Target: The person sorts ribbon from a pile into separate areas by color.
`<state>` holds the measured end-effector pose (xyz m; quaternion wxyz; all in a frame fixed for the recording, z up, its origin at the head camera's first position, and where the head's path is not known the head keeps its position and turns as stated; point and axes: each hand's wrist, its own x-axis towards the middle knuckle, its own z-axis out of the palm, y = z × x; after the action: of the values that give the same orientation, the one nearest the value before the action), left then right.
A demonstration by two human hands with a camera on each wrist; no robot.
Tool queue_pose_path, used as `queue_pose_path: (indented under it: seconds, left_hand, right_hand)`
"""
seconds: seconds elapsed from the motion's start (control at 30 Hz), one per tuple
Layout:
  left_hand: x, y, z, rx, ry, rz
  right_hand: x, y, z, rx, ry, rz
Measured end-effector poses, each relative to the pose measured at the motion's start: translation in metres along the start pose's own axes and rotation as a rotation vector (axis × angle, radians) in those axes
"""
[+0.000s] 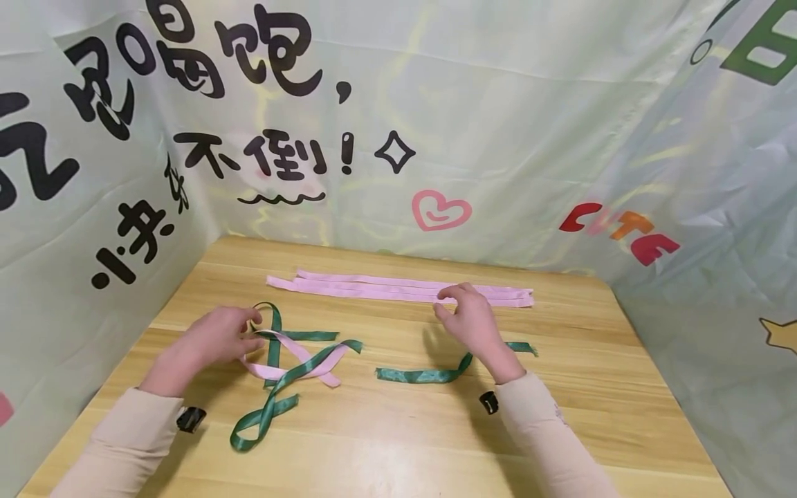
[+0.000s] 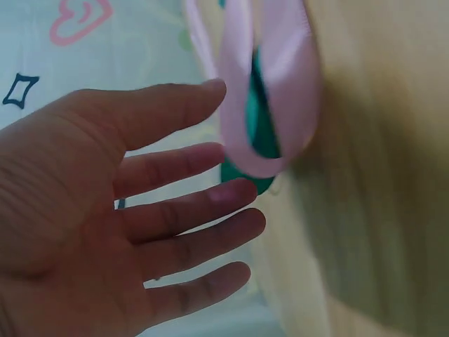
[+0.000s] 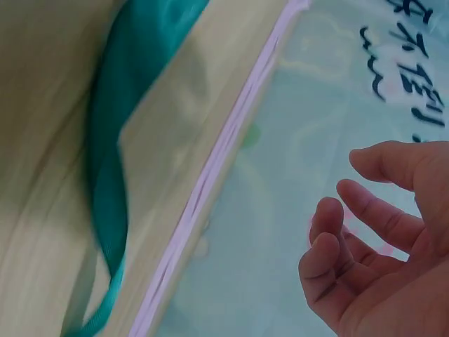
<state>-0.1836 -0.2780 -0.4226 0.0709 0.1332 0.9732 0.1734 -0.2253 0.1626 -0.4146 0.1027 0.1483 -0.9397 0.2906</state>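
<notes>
At the left of the table lies a loose pile of ribbons: a looped pink ribbon crossed by green ribbons. My left hand is at the pile's left side, fingers spread. In the left wrist view the thumb and fingers are extended beside the pink loop, gripping nothing. My right hand hovers with loosely bent fingers and nothing in them. Under its wrist a wavy green ribbon is partly hidden. Beyond the fingers, pink ribbons lie side by side in straight rows.
The wooden table meets a pale printed cloth at its back and sides. Black lettering and a pink heart show on the cloth. A small black wrist camera hangs under the left sleeve, another under the right.
</notes>
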Motion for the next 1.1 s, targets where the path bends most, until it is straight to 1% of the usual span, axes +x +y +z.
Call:
queue_pose_path:
  seconds: [0.17,0.3,0.4,0.5,0.7,0.83,0.93,1.1]
  left_hand:
    - [0.003,-0.004,0.014,0.014,0.024,-0.009]
    - [0.006,-0.009,0.022,0.044,0.045,-0.016]
    - [0.005,-0.011,0.026,0.076,0.07,-0.003]
    - [0.004,-0.008,0.027,0.097,0.113,0.028]
    - [0.003,0.004,0.026,0.111,0.197,0.077]
    - [0.001,0.016,0.022,0.114,0.246,0.123]
    - [-0.001,0.027,0.019,0.112,0.263,0.152]
    - [-0.004,0.043,0.015,0.11,0.268,0.151]
  right_hand:
    - [0.004,-0.02,0.021,0.011,-0.035,-0.037]
    - [0.006,-0.035,0.032,0.021,-0.059,-0.062]
    - [0.007,-0.045,0.039,0.034,-0.076,-0.091]
    - [0.008,-0.055,0.045,0.048,-0.089,-0.126]
    - [0.009,-0.071,0.06,0.053,-0.105,-0.2]
    - [0.009,-0.083,0.07,0.067,-0.138,-0.243]
    - [0.009,-0.092,0.078,0.097,-0.171,-0.266]
    - [0.006,-0.105,0.09,0.131,-0.222,-0.288]
